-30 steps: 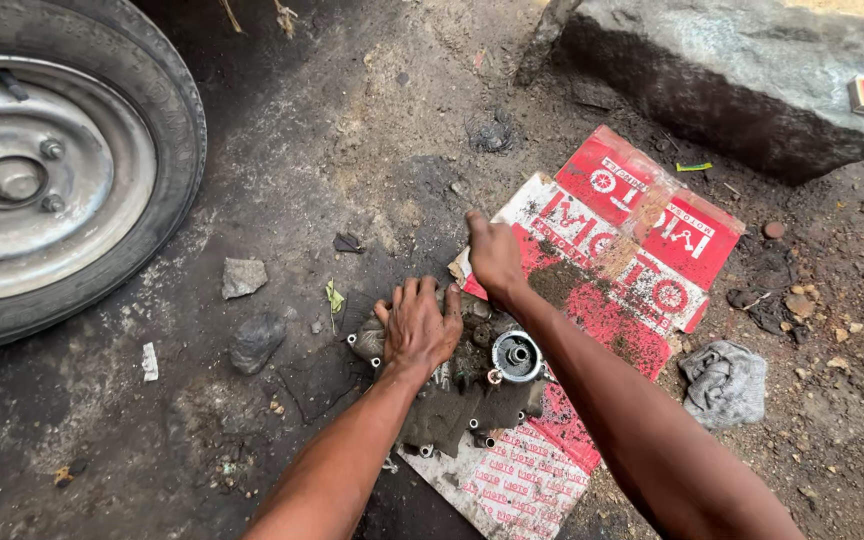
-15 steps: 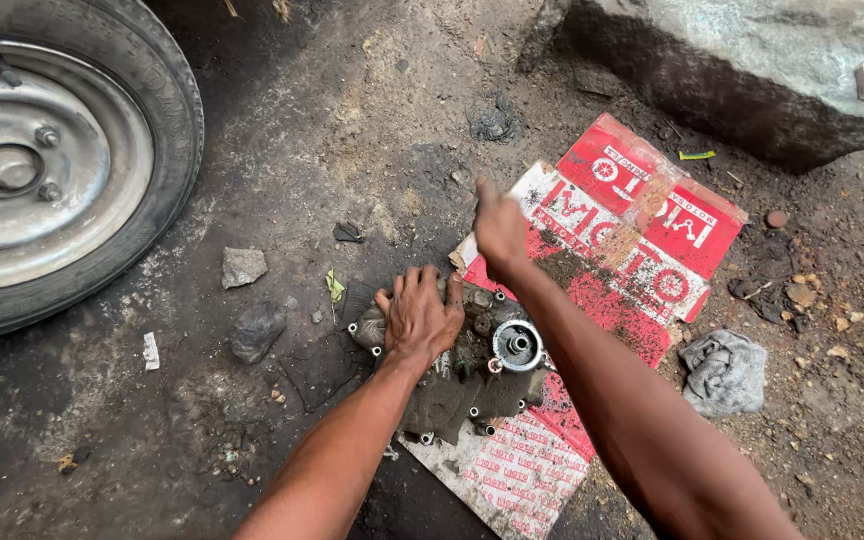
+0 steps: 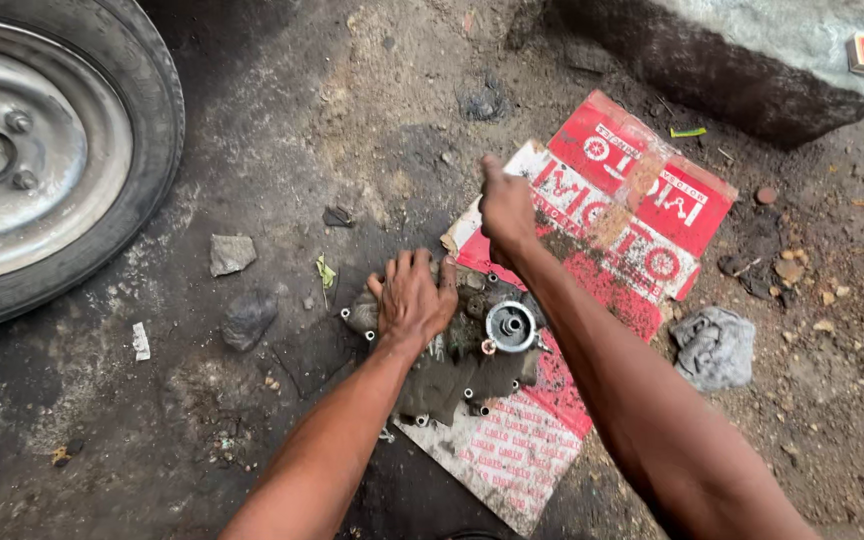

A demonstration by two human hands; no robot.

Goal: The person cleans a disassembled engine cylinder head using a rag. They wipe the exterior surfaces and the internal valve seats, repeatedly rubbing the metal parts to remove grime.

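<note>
While flat on grimy casting (image 3: 462, 365), left hand (image 3: 414, 295).

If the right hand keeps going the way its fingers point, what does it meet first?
The right hand points away from the person, toward the top of the picture. First in that line looks to be bare dirt ground, then a small dark lump. Its height above the cardboard is unclear.

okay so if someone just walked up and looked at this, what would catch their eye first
Probably the red and white printed cardboard lying on the dirty ground, right of centre. On its near end sits a grimy metal engine part, with the left hand pressed flat on it and the right hand raised just beyond. A wheel fills the top left.
</note>
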